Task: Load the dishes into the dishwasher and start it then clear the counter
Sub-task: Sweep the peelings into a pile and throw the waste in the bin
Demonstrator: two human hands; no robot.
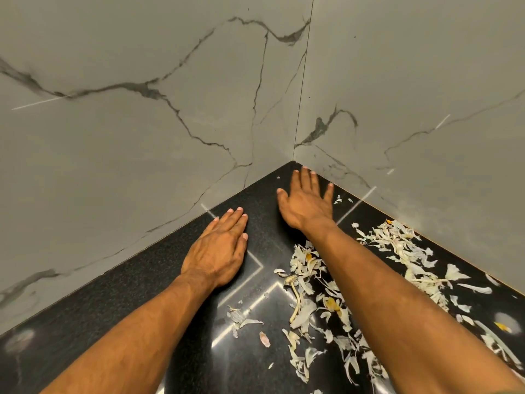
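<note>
A glossy black stone counter (255, 351) runs into a corner between two walls. Pale, dry peel scraps (321, 297) lie scattered over its right half, from the middle out to the right wall. My left hand (217, 251) lies flat on the counter near the left wall, fingers straight and together, holding nothing. My right hand (305, 199) reaches deep into the corner, palm down with fingers spread, its fingertips close to the right wall. It holds nothing. No dishes or dishwasher are in view.
Grey marble-look walls (142, 137) with dark veins close off the counter at the back left and back right. A few small scraps (244, 318) lie apart near the middle, and one pinkish bit (264, 338) sits nearer to me.
</note>
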